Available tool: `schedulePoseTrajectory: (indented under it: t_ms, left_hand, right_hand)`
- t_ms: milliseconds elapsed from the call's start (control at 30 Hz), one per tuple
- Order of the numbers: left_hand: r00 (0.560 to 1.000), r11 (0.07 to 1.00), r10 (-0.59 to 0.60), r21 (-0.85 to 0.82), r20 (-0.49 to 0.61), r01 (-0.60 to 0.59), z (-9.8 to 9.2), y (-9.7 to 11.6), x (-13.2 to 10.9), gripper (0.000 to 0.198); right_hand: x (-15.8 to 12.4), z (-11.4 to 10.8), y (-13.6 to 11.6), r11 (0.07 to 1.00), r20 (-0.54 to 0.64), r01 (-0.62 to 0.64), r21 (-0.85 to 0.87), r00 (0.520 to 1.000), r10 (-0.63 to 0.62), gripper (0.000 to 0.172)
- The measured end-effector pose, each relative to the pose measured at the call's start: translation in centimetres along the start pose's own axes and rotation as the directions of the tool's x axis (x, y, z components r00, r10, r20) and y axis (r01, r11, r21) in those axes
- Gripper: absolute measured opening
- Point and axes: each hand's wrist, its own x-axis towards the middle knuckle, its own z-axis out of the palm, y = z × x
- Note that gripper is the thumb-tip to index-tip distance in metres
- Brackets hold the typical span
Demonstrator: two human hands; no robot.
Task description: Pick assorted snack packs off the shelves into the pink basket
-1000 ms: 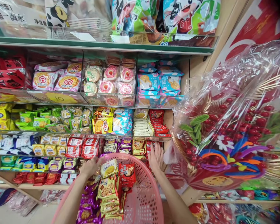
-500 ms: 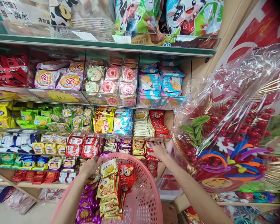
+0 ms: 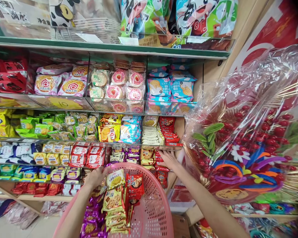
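A pink plastic basket with a perforated wall stands low in front of me. My left hand is closed at its upper left rim. Inside the basket lie purple packets, a stack of gold packets, a cream packet and a red packet. My right hand reaches into a lower right shelf compartment. Its outstretched fingers rest on red packets there, with the fingertips partly hidden under the shelf edge above.
Several glass-fronted shelves hold wrapped biscuits in rows. Right of my right arm hangs a clear plastic bag with red berries and bright decorations. Blue biscuit packs sit higher up. Gold packets lie left of my right hand.
The view has shifted very slightly. Both hands and the basket stay in nearly the same places; nothing visibly taken or let go.
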Motion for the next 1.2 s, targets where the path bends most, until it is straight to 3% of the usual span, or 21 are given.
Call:
schedulePoseTrajectory:
  t_ms: [233,467,633,767,1000,1200]
  left_hand:
    - [1.000,1.000,-0.004,-0.030,0.005,0.004,0.0,0.0,-0.1,0.061]
    - [1.000,1.000,-0.007,-0.016,-0.015,0.007,0.6,-0.5,0.3,0.057]
    - [1.000,1.000,0.007,-0.005,-0.025,-0.007,1.0,-0.9,0.7,0.059]
    - [0.999,1.000,0.017,0.017,-0.043,-0.016,1.1,-1.0,0.7,0.061]
    - [1.000,1.000,0.008,-0.020,-0.008,-0.009,0.7,-0.8,0.5,0.063]
    - [0.999,1.000,0.004,-0.020,-0.034,-0.005,1.2,-1.2,1.0,0.059]
  right_hand:
    - [-0.9,0.2,0.3,0.991,-0.105,0.133,0.005,0.986,-0.132,0.062]
    - [-0.1,0.0,0.6,0.993,0.039,0.059,0.099,0.997,-0.063,0.063]
    - [0.0,-0.1,0.6,0.993,0.076,0.039,0.110,0.996,-0.047,0.064]
    - [-0.1,0.0,0.5,0.994,0.068,0.021,0.106,0.997,-0.029,0.075]
    - [0.2,0.9,0.1,0.999,-0.073,-0.049,0.011,0.996,0.050,0.073]
    - [-0.6,1.7,-0.4,0.996,-0.264,-0.046,-0.074,0.964,0.025,0.057]
